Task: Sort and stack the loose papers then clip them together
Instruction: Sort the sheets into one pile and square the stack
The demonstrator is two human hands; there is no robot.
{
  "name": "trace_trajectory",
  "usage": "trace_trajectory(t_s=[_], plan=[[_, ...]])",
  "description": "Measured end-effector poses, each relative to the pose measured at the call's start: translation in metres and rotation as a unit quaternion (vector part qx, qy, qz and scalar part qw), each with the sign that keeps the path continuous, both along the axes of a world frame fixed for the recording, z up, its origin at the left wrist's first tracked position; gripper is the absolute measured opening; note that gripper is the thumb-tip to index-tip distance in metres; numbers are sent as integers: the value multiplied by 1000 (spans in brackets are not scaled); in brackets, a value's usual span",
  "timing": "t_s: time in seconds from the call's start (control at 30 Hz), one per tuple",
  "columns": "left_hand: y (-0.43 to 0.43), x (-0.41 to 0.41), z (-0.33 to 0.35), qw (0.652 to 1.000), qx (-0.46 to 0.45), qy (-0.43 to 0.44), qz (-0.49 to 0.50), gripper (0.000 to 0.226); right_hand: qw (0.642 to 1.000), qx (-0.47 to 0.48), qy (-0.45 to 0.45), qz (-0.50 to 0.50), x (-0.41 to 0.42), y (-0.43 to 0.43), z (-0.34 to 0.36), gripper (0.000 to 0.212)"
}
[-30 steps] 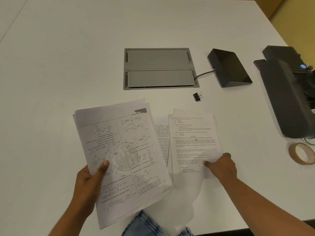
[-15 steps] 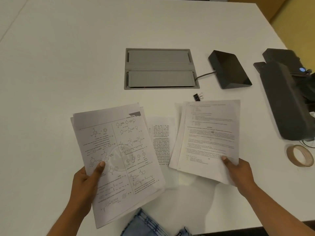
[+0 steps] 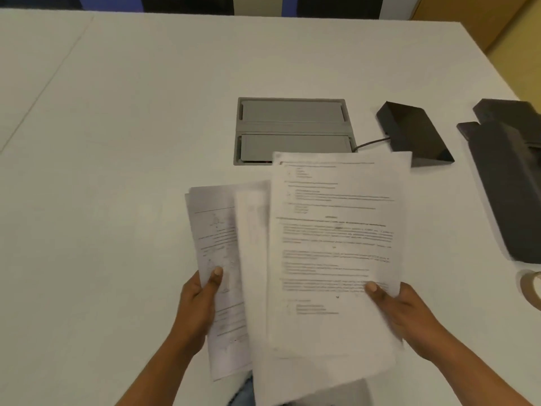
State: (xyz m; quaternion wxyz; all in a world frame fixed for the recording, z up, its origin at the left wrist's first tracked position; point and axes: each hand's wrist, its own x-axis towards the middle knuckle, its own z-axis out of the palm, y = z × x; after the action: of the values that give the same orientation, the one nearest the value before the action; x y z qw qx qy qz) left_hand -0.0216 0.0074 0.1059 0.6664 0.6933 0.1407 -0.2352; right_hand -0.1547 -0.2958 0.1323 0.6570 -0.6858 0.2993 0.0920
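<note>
The left hand (image 3: 199,306) pinches a bunch of white printed sheets with drawings (image 3: 215,259). The right hand (image 3: 407,315) pinches white printed pages full of text (image 3: 336,238), held over them above the white table (image 3: 117,142). To stack them well, line up the edges before squeezing.

This looks like an office or meeting room. A broad white counter (image 3: 117,142) carries a grey flip-lid cable port (image 3: 292,130) sunk into its top just beyond the hands, with a cord running to a black wedge-shaped device (image 3: 415,136) beyond the right hand. Printed papers (image 3: 336,244), a dark desktop machine (image 3: 509,186) and a tape roll (image 3: 531,288) farther right suit desk work.
</note>
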Motion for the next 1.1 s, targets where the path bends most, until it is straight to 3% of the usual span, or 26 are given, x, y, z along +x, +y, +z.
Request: trace_trajectory(t_s=[0.27,0.37,0.43,0.53,0.63,0.7,0.87,1.1], plan=[[-22,-6,11,999,-27,24,-17,21,998,-61,21,21,23,27,-1,33],[-24,-7,10,999,-35,35,-6,38,997,-73,8,-5,21,24,-3,33],[-25,-8,10,998,-44,36,-16,47,997,-74,12,7,19,21,-6,45],[-25,-10,12,996,-78,29,-21,44,999,2,17,47,17,19,-9,61],[-30,-12,16,996,-82,13,-36,43,991,126,7,49,17,23,-5,41],[-32,-12,17,996,-86,1,-37,43,989,143,8,26,20,29,-5,35],[-40,-8,20,996,-67,-20,-58,22,998,60,-25,-3,27,30,-7,42],[-51,5,29,991,-68,-92,-63,30,987,-119,-104,-39,49,31,-1,38]])
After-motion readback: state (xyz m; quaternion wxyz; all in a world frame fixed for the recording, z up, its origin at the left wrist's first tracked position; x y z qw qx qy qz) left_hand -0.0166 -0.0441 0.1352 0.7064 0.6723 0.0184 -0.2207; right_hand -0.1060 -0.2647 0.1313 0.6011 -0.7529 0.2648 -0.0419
